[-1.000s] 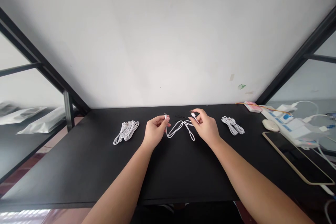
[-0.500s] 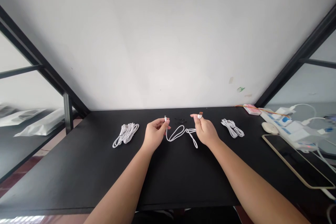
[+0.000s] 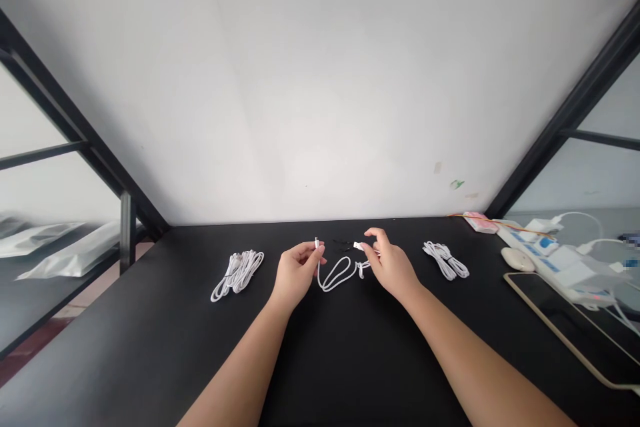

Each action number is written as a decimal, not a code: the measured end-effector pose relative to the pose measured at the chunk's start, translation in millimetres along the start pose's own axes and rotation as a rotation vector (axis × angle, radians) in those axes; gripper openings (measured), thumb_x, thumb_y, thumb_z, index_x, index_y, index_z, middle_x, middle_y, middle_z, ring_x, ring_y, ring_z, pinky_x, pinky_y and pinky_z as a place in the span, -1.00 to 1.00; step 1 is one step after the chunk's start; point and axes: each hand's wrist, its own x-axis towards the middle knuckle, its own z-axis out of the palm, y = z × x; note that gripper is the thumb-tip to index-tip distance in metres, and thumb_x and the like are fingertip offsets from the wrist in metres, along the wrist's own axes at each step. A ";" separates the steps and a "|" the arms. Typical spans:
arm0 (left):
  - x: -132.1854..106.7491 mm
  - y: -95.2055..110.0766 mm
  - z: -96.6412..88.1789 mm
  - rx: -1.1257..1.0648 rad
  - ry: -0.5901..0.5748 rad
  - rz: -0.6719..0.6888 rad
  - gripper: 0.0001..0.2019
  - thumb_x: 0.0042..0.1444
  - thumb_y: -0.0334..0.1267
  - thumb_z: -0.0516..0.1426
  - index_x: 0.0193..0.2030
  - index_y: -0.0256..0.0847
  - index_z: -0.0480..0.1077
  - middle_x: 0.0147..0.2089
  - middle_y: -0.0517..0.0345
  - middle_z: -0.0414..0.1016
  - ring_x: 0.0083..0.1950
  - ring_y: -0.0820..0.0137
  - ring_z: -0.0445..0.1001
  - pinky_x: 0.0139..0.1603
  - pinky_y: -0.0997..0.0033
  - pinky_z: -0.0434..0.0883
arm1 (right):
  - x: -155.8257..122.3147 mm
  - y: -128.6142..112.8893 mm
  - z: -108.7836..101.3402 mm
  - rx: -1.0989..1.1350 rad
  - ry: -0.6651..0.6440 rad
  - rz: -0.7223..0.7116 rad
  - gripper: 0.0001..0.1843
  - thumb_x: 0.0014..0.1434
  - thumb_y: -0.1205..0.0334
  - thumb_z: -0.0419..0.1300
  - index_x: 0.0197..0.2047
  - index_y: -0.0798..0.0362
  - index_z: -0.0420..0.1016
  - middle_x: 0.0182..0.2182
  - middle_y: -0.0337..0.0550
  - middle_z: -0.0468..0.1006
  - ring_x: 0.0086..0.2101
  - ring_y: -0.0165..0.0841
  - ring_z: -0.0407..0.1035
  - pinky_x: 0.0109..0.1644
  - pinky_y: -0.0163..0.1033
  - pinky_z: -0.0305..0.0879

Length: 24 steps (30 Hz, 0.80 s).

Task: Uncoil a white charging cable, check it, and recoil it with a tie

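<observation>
A white USB cable (image 3: 327, 289) runs in a loose loop between my two hands, partly resting on the black tabletop. My left hand (image 3: 299, 271) pinches its small connector upright between thumb and fingers. The larger USB plug sticks out to the left from my right hand (image 3: 390, 263), held by the thumb and a finger while the index finger is raised and bent. Behind the loop lie thin black ties (image 3: 344, 245). A bundled white cable (image 3: 239, 273) lies left of my hands, and another tied white cable bundle (image 3: 446, 261) lies to the right.
At the right stand a white power strip (image 3: 540, 250) with chargers, a white rounded object (image 3: 518, 259) and a phone (image 3: 570, 323). A pink-and-white item (image 3: 481, 222) sits near the wall. Black metal posts (image 3: 129, 230) frame both sides, with plastic-wrapped packages (image 3: 75, 257) beyond the left one.
My right hand has turned, so the USB plug now points left instead of up, nearer my left hand. Its index finger has lifted. The whole view has shifted slightly.
</observation>
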 end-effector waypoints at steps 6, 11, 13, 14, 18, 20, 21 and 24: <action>-0.3 0.7 0.6 0.004 -0.010 -0.016 -0.52 0.10 0.10 0.27 -0.07 -0.31 0.57 -0.39 0.05 0.59 -0.55 0.55 0.33 -0.52 0.54 0.27 | -0.2 4.9 0.0 0.020 -0.077 -0.106 -0.78 0.39 0.06 0.08 -0.04 -0.12 0.50 -0.23 -0.22 0.67 -0.32 -0.28 0.55 -0.22 -0.25 0.31; 1.1 1.0 1.4 -0.012 0.001 -0.024 -0.51 0.09 0.11 0.27 -0.08 -0.33 0.58 -0.40 0.05 0.58 -0.56 0.55 0.32 -0.53 0.54 0.25 | 1.2 8.3 1.1 0.006 -0.065 -0.087 -0.81 0.34 0.14 0.14 -0.06 -0.09 0.54 -0.14 -0.19 0.67 -0.27 -0.27 0.56 -0.16 -0.22 0.35; 1.3 1.0 1.5 -0.018 0.004 -0.027 -0.50 0.08 0.12 0.28 -0.08 -0.33 0.58 -0.40 0.04 0.58 -0.56 0.55 0.33 -0.53 0.54 0.25 | 1.9 9.6 0.5 -0.012 -0.078 -0.083 -0.82 0.33 0.15 0.14 -0.08 -0.08 0.55 -0.14 -0.19 0.66 -0.29 -0.29 0.54 -0.17 -0.21 0.35; 1.2 0.8 1.4 -0.019 0.005 -0.028 -0.49 0.08 0.12 0.28 -0.08 -0.33 0.58 -0.41 0.04 0.58 -0.56 0.54 0.33 -0.53 0.54 0.26 | 2.2 10.1 0.0 -0.023 -0.084 -0.082 -0.82 0.33 0.16 0.14 -0.08 -0.07 0.55 -0.15 -0.19 0.66 -0.31 -0.30 0.53 -0.18 -0.22 0.34; 1.2 -1.5 0.3 -0.026 0.006 -0.023 -0.49 0.08 0.13 0.28 -0.06 -0.33 0.58 -0.40 0.03 0.59 -0.55 0.54 0.33 -0.52 0.53 0.26 | 2.8 10.9 -2.8 -0.108 -0.107 -0.071 -0.79 0.29 0.24 0.14 -0.05 -0.06 0.56 -0.18 -0.18 0.64 -0.37 -0.33 0.49 -0.24 -0.23 0.30; 1.6 -3.6 -0.5 -0.029 0.007 -0.015 -0.48 0.08 0.13 0.28 -0.05 -0.33 0.57 -0.39 0.03 0.59 -0.55 0.54 0.33 -0.51 0.53 0.27 | 2.9 11.0 -4.1 -0.149 -0.104 -0.065 -0.73 0.29 0.30 0.10 -0.01 -0.05 0.56 -0.19 -0.17 0.63 -0.36 -0.33 0.49 -0.24 -0.23 0.29; 1.9 -4.8 -0.7 -0.029 0.008 -0.011 -0.48 0.09 0.13 0.28 -0.05 -0.33 0.57 -0.39 0.03 0.59 -0.55 0.54 0.33 -0.51 0.53 0.27 | 2.9 11.1 -4.6 -0.160 -0.099 -0.062 -0.71 0.29 0.31 0.09 0.00 -0.05 0.56 -0.20 -0.16 0.63 -0.35 -0.32 0.49 -0.24 -0.23 0.28; 2.6 -7.7 -1.1 -0.029 0.008 -0.016 -0.47 0.09 0.13 0.28 -0.04 -0.32 0.57 -0.38 0.02 0.59 -0.55 0.54 0.33 -0.52 0.53 0.26 | 2.7 12.3 -6.0 -0.161 -0.096 -0.051 -0.73 0.29 0.29 0.10 -0.05 -0.04 0.59 -0.25 -0.16 0.62 -0.33 -0.31 0.51 -0.25 -0.24 0.28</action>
